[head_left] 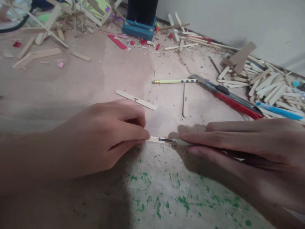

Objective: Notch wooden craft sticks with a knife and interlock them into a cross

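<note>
My left hand [119, 130] pins a popsicle stick [154, 139] flat on the worktop, its fingers closed over the left end. My right hand [240, 146] grips a small carving tool [177, 142] with a pale handle, a metal collar and a thin tip. That tip touches or hovers just over the stick, right of my left fingertips; which one I cannot tell. Just beyond my left hand lies another popsicle stick [143, 102] with a small notch cut at its middle. A narrow stick [185, 101] with a slot lies farther right.
A yellow pencil [171, 81] and a red utility knife [235, 100], blade out, lie beyond my hands. A blue pen [278, 110] rests by a heap of popsicle sticks [271, 82] at right. Wood scraps [50, 25] and a dark post on a blue base [139, 30] stand at the back.
</note>
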{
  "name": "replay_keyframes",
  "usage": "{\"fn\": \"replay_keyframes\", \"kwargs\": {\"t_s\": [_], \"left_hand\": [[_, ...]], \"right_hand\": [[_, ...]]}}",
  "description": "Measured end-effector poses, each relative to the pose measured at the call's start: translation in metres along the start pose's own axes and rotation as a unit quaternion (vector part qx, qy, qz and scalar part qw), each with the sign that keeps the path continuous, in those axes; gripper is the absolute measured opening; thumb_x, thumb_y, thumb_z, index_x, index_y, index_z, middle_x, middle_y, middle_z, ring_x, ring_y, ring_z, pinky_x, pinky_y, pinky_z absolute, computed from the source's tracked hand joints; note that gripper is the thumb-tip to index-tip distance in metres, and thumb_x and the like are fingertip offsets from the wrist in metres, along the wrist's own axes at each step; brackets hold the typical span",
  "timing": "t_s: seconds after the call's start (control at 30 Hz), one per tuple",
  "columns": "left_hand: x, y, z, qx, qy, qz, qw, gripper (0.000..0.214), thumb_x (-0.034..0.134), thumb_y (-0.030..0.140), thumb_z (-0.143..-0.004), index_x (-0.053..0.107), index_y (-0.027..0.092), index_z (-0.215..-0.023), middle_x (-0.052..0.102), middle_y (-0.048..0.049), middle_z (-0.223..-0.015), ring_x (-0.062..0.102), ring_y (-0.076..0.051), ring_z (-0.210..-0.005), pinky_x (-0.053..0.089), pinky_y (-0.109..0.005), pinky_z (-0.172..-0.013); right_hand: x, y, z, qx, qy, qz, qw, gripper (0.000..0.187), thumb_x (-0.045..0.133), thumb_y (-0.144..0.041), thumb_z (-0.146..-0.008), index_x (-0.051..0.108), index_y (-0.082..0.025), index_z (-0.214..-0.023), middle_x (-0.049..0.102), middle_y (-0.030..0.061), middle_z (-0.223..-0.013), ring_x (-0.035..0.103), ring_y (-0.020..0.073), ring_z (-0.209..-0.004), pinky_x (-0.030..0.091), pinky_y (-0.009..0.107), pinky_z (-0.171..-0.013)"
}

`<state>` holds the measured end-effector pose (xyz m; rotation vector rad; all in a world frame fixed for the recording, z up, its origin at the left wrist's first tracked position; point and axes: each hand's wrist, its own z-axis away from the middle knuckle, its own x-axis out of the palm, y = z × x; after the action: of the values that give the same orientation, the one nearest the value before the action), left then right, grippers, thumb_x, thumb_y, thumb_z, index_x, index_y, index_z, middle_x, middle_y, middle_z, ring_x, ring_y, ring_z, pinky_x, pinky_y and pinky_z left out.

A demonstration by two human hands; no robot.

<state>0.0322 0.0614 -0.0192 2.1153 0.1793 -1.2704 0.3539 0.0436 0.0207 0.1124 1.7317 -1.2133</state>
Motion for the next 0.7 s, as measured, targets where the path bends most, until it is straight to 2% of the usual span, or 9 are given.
{"fn": "replay_keyframes", "kwargs": {"t_s": [0.1,0.17,0.3,0.4,0.5,0.57,0.6,0.7], "left_hand": [[0.000,0.001,0.001,-0.003,-0.004,-0.004,1.000,0.042,0.052,0.015,-0.118,0.086,0.026,-0.096,0.081,-0.0001,-0.101,0.074,-0.016,-0.093,0.053,-0.027,-0.086],[0.000,0.001,0.001,-0.006,-0.004,-0.005,1.000,0.045,0.051,0.014,-0.118,0.086,0.026,-0.093,0.080,-0.0002,-0.099,0.073,-0.016,-0.091,0.052,-0.027,-0.083],[0.002,0.001,-0.001,-0.004,-0.001,-0.002,1.000,0.049,0.049,0.010,-0.116,0.084,0.023,-0.084,0.077,-0.0003,-0.094,0.070,-0.014,-0.085,0.049,-0.026,-0.076],[0.004,0.001,-0.003,-0.003,0.005,-0.006,1.000,0.048,0.052,0.008,-0.116,0.083,0.021,-0.082,0.069,0.0007,-0.087,0.061,-0.012,-0.074,0.044,-0.026,-0.069],[0.004,0.002,-0.003,-0.001,0.008,-0.006,1.000,0.048,0.053,0.009,-0.117,0.083,0.021,-0.082,0.064,0.0015,-0.083,0.055,-0.011,-0.069,0.040,-0.027,-0.066],[0.004,0.003,-0.002,-0.003,0.008,-0.005,1.000,0.049,0.052,0.009,-0.118,0.083,0.020,-0.080,0.063,0.0015,-0.082,0.055,-0.011,-0.069,0.040,-0.027,-0.066],[0.004,0.003,-0.001,-0.007,0.008,-0.005,1.000,0.050,0.052,0.009,-0.118,0.083,0.019,-0.080,0.063,0.0014,-0.082,0.055,-0.010,-0.069,0.040,-0.026,-0.066],[0.005,0.003,0.000,-0.006,0.010,-0.005,1.000,0.049,0.052,0.008,-0.118,0.085,0.018,-0.082,0.064,0.0010,-0.082,0.057,-0.011,-0.071,0.041,-0.026,-0.067]], "right_hand": [[-0.004,0.003,0.000,-0.014,-0.004,0.014,1.000,0.043,0.088,-0.031,-0.099,0.086,-0.043,-0.140,0.088,0.0014,-0.099,0.081,0.0236,-0.072,0.059,0.037,-0.055],[-0.004,0.006,0.001,-0.035,0.001,0.033,0.999,0.050,0.088,-0.031,-0.098,0.083,-0.045,-0.146,0.087,0.0014,-0.096,0.079,0.0226,-0.068,0.057,0.037,-0.052],[-0.002,0.008,0.006,-0.090,0.010,0.083,0.992,0.057,0.084,-0.022,-0.101,0.077,-0.040,-0.154,0.089,0.0023,-0.106,0.083,0.0225,-0.074,0.060,0.036,-0.051],[0.000,0.008,0.007,-0.060,0.005,0.079,0.995,0.045,0.079,-0.022,-0.106,0.080,-0.043,-0.146,0.090,-0.0024,-0.121,0.088,0.0212,-0.087,0.067,0.032,-0.058],[0.002,0.006,0.004,-0.036,0.015,0.044,0.998,0.034,0.080,-0.026,-0.108,0.085,-0.042,-0.138,0.089,-0.0051,-0.133,0.090,0.0219,-0.105,0.076,0.031,-0.082],[0.003,0.005,-0.002,-0.006,0.018,0.013,1.000,0.025,0.080,-0.029,-0.109,0.089,-0.037,-0.130,0.090,-0.0035,-0.128,0.090,0.0230,-0.109,0.076,0.032,-0.095],[0.004,0.004,-0.005,0.014,0.013,-0.002,1.000,0.020,0.080,-0.030,-0.109,0.091,-0.035,-0.125,0.091,-0.0022,-0.124,0.090,0.0236,-0.108,0.077,0.032,-0.095],[0.005,0.001,-0.012,0.066,-0.007,-0.043,0.997,0.014,0.082,-0.035,-0.107,0.094,-0.030,-0.113,0.092,0.0007,-0.113,0.090,0.0252,-0.096,0.077,0.031,-0.076]]}}
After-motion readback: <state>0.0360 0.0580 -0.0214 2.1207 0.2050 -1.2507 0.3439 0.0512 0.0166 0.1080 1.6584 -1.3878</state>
